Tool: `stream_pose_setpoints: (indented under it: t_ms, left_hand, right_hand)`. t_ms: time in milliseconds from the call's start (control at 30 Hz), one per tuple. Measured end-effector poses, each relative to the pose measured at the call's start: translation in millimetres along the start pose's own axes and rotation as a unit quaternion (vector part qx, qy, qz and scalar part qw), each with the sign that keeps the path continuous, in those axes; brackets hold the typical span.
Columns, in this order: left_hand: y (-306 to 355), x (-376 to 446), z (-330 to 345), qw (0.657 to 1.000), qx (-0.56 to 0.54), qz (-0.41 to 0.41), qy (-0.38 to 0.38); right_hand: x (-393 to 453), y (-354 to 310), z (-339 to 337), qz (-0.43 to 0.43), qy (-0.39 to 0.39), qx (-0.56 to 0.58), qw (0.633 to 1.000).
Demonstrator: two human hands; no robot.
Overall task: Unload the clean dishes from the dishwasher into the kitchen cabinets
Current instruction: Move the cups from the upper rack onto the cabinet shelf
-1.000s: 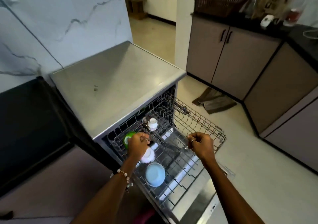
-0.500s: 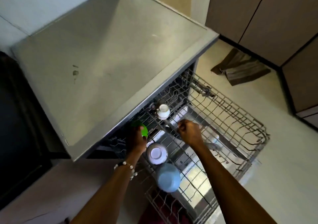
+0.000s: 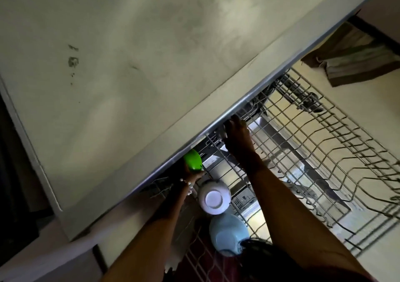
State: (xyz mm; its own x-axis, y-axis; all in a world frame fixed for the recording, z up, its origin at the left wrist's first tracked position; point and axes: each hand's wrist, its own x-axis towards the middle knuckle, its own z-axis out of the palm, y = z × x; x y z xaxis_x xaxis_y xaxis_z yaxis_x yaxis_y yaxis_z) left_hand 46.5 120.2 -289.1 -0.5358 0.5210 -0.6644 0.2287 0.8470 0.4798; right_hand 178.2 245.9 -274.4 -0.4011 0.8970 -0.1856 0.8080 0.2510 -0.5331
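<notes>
The dishwasher's wire rack is pulled out below me. My left hand is mostly hidden under the dishwasher top's front edge and grips a tilted green bowl. My right hand reaches to the back of the rack. Its fingers curl over a small white cup, of which only a sliver shows. An upturned white bowl and an upturned light blue bowl sit in the rack between my forearms.
The steel dishwasher top fills the upper left and overhangs the rack's back. A brown cloth lies on the floor at the upper right. The rack's right half holds only bare tines.
My head has dropped closer over the dishwasher top. My right hand moved back onto the white cup. My left hand has tilted the green bowl up at the rack's back.
</notes>
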Motion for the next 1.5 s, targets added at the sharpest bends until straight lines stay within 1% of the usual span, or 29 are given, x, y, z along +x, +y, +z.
stream_pose_setpoints:
  t_ms: [67, 100, 200, 233, 333, 400, 433, 533, 667, 733, 800, 933, 1000, 1100, 1267, 1400, 1500]
  left_hand:
    - [-1.2, 0.2, 0.0, 1.000, -0.025, -0.006, 0.004]
    - [-0.4, -1.8, -0.6, 0.999, -0.026, 0.002, 0.019]
    - [3.3, -9.9, -6.5, 0.997, -0.058, 0.019, 0.050]
    - [5.3, -16.1, -9.5, 0.997, -0.045, 0.031, 0.054]
    - [12.4, -33.7, -16.6, 0.994, -0.077, 0.065, 0.049]
    - [9.2, -38.3, -19.3, 0.992, -0.059, 0.099, 0.059]
    - [-4.7, -26.9, -13.6, 0.991, -0.041, 0.108, 0.063]
    - [-22.6, -32.5, -6.6, 0.991, -0.007, 0.113, 0.075]
    - [10.4, -150.0, -40.7, 0.990, 0.036, 0.121, 0.065]
    - [12.9, -198.2, -55.0, 0.989, 0.028, 0.125, 0.070]
    - [9.5, -235.6, -68.4, 0.985, 0.015, 0.151, 0.077]
    - [-7.5, -288.8, -108.3, 0.972, 0.025, 0.224, 0.069]
    - [-14.5, -310.3, -137.4, 0.960, 0.028, 0.263, 0.088]
    - [-21.9, -336.5, -189.8, 0.945, 0.008, 0.298, 0.137]
    - [-33.9, -375.5, -294.8, 0.917, -0.039, 0.307, 0.254]
    - [-52.1, -399.2, -387.7, 0.885, -0.082, 0.309, 0.339]
    - [-68.4, -415.3, -456.1, 0.860, -0.110, 0.322, 0.379]
  right_hand:
    - [0.0, 2.3, 4.0, 0.002, -0.001, -0.012, 1.000]
    - [-2.0, 0.7, 1.6, 0.001, 0.000, -0.015, 1.000]
    - [-14.3, -3.8, -5.2, -0.029, 0.042, -0.017, 0.999]
    - [-21.6, -6.2, -8.5, -0.037, 0.049, -0.016, 0.998]
    - [-40.2, -11.6, -14.5, -0.024, 0.039, -0.007, 0.999]
    - [-55.8, -16.0, -23.7, 0.011, 0.037, -0.005, 0.999]
    - [-64.4, -18.3, -29.3, 0.024, 0.028, -0.001, 0.999]
    - [-101.1, -24.8, -51.8, 0.032, 0.038, -0.003, 0.999]
    - [-149.9, -35.3, -85.8, 0.019, 0.050, 0.012, 0.999]
    - [-175.8, -44.7, -102.8, -0.006, 0.076, 0.025, 0.997]
    - [-199.2, -59.1, -121.6, -0.025, 0.097, 0.044, 0.994]
    - [-239.2, -105.7, -159.4, -0.076, 0.134, 0.092, 0.984]
    - [-252.4, -135.9, -177.9, -0.116, 0.144, 0.107, 0.977]
    - [-262.4, -187.5, -202.5, -0.182, 0.168, 0.123, 0.961]
    - [-273.2, -294.6, -225.7, -0.266, 0.207, 0.155, 0.929]
    - [-277.2, -393.2, -233.0, -0.340, 0.233, 0.181, 0.893]
    - [-284.8, -464.0, -231.3, -0.383, 0.238, 0.216, 0.866]
